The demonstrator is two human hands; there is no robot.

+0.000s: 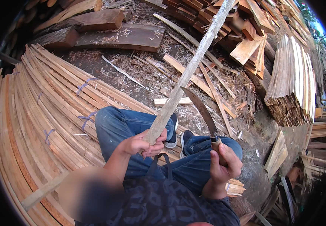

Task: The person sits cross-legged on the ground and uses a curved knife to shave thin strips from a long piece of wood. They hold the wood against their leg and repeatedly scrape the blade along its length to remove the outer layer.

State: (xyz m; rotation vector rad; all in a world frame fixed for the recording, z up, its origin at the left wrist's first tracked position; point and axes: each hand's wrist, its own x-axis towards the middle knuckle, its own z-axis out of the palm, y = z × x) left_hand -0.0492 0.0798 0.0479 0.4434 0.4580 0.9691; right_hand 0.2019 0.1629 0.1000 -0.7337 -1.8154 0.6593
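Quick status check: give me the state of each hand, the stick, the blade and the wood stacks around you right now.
left hand: closed around the stick's lower end.
right hand: closed on the knife handle.
long wooden stick: held up at a slant, lower end over the lap.
curved knife: raised, blade tip against the stick.
bundled slats: lying flat, tied with blue string.
stacked slats: piled, untouched.

1. Long wooden stick [187, 75]: pale, rough, matt wood.
2. Curved knife blade [200, 107]: dull dark metal; its handle [216, 143] brown wood.
3. Bundled wooden slats [46, 109]: raw, matt, sawn wood.
4. Jeans [121, 126]: blue denim cloth.
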